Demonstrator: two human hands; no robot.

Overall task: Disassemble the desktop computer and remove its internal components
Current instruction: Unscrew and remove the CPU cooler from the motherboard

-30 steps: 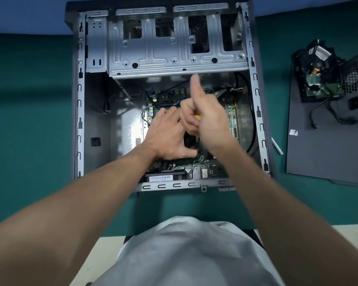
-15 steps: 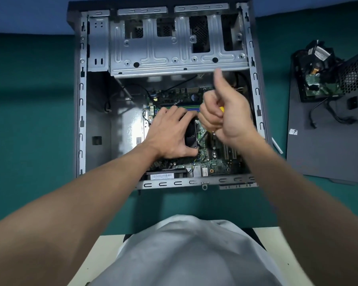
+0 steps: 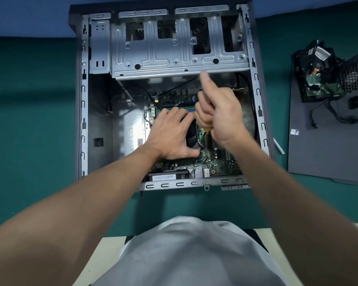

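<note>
Left hand [image 3: 172,133] rests spread on the fan [image 3: 191,138], right hand [image 3: 221,116] grips a yellow-handled screwdriver [image 3: 205,130]; barcode label [image 3: 164,177] unreadable.

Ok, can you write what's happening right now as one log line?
left hand: rests on fan | right hand: grips screwdriver beside fan | case: open, board inside | removed parts: lying off to the right

1. The table [image 3: 29,120] is covered in green, and a cream strip is seen along its near edge.
2. An opened computer case [image 3: 82,100] is laid flat at the middle, towards the far edge.
3. A dark side panel [image 3: 322,153] is laid at the right edge.
4. A small white stick [image 3: 279,146] is noted between them.
</note>
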